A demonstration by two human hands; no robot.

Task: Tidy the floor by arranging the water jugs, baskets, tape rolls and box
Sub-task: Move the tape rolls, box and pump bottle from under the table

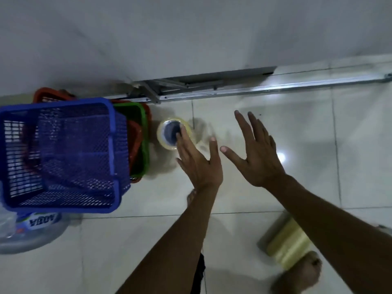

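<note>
Beside the baskets, on the pale floor point(244, 198), stands the tape roll point(172, 132), its dark core facing up, just right of the green basket point(142, 124). I have the left hand point(198, 160) over it, fingers straight and spread, fingertips point(182, 130) lying across its rim and core, though I cannot tell whether they press or only hover; nothing is held. I judge the roll light, stiff and slick on its outer wrap, so it should slide on tile; the sure hold would be thumb in the core and fingers round the outside. The right hand point(256, 153) hangs near it, flat and wide, empty. Left of the roll, the blue basket point(61, 155) sits nested over red and green ones, light and a little flexible, best taken by the rim. A water jug point(31, 234) lies below it, and a second roll point(286, 245) rests near my right foot point(297, 274).
</note>
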